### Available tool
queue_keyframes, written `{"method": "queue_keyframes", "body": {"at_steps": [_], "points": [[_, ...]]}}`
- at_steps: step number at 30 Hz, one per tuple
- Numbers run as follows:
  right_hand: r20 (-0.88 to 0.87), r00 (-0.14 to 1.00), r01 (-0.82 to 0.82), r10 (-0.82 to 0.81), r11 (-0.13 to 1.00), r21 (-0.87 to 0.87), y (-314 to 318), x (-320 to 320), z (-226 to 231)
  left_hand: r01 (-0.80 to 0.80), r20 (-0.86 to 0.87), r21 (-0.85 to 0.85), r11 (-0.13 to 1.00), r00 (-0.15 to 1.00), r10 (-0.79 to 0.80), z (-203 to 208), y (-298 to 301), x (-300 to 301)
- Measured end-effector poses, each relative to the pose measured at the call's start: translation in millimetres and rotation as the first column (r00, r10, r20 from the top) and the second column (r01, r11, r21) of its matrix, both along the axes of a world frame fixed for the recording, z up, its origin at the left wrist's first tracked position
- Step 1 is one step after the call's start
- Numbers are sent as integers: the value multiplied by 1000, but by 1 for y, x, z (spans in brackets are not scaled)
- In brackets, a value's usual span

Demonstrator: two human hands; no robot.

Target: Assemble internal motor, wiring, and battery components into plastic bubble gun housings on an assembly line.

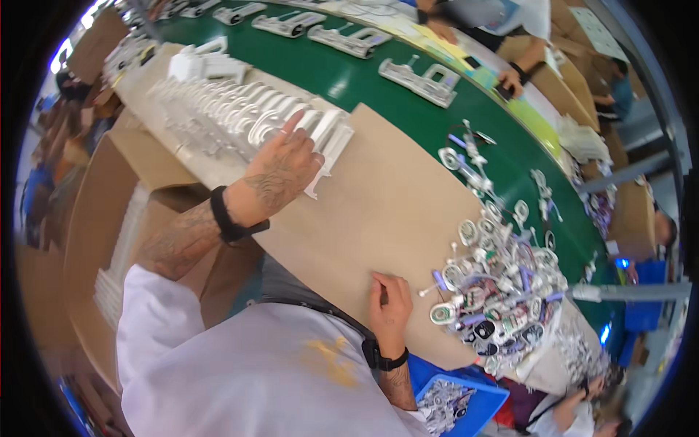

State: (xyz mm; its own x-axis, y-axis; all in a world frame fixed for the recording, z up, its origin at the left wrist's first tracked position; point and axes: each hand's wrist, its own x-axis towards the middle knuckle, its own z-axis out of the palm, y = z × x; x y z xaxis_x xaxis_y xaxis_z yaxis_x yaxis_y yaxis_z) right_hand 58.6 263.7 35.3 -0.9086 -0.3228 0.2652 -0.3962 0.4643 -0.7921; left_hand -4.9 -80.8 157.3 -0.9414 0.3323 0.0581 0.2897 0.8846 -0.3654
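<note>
Pointing left hand (282, 169) over white parts (268, 116), hold unclear | right hand (392, 309) half-curled, empty

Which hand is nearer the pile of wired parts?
Right. The right hand is just left of the pile; the left hand is farther off, up-left, at the row of white plastic parts.

Casings (256, 106) left, small assemblies (502, 288) right, cardboard sheet (386, 197) between.

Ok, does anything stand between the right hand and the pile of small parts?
Nothing visible does: only the brown cardboard sheet shows between the right hand and the pile of small parts to its right.
</note>
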Motion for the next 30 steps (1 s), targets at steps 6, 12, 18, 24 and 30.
{"method": "queue_keyframes", "body": {"at_steps": [6, 12, 18, 24, 30], "points": [[406, 909, 239, -99, 920, -311, 7, -10, 21, 100, -226, 355, 930, 974, -18, -5, 61, 11], [424, 898, 101, 114, 886, -452, -31, -79, 36, -99, 7, 782, 616, 989, 150, -87, 121, 29], [-152, 988, 17, -5, 997, 75, -41, -185, 51, -79, 143, 890, 449, 984, -109, -97, 133, 81], [-207, 976, 67, 60, 828, 557, -23, -358, 36, -52, 205, 801, 596, 960, -191, -97, 136, 91], [-69, 963, -124, 262, 652, 748, -36, -393, 24, -47, 207, 815, 578, 955, -214, -103, 125, 97]]}}
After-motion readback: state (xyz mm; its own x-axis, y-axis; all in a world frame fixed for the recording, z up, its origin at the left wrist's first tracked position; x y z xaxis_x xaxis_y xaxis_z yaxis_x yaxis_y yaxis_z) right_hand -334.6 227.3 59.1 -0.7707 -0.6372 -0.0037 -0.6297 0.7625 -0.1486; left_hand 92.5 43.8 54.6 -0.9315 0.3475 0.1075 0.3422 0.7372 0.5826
